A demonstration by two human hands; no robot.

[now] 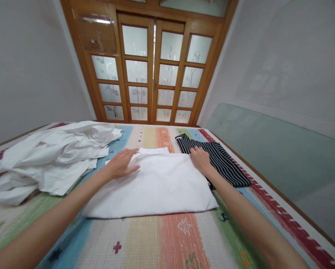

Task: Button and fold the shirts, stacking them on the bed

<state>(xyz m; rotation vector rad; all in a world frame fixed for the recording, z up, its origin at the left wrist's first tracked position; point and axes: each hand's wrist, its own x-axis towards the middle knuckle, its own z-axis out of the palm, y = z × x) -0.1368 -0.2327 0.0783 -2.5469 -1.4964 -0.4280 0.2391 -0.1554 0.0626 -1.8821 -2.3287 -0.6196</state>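
A white garment (161, 186), folded into a wide flat shape, lies on the patterned bed cover in front of me. At its far left edge rests my left hand (122, 163), open, with the thumb apart from the stretched fingers. My right hand (200, 160) touches the far right corner of the garment; its fingers lie slightly bent over the edge, and the thumb is hidden. A small white flap (154, 150) sticks out past the far edge. Just right of the garment lies a folded black garment with white stripes (226, 162), partly behind my right hand.
A loose heap of white cloth (55, 157) spreads over the left side of the bed. The striped, colourful bed cover (142, 243) runs up to wooden doors with glass panes (153, 74). Pale walls (290, 56) stand on both sides, with a greenish panel (268, 149) along the right.
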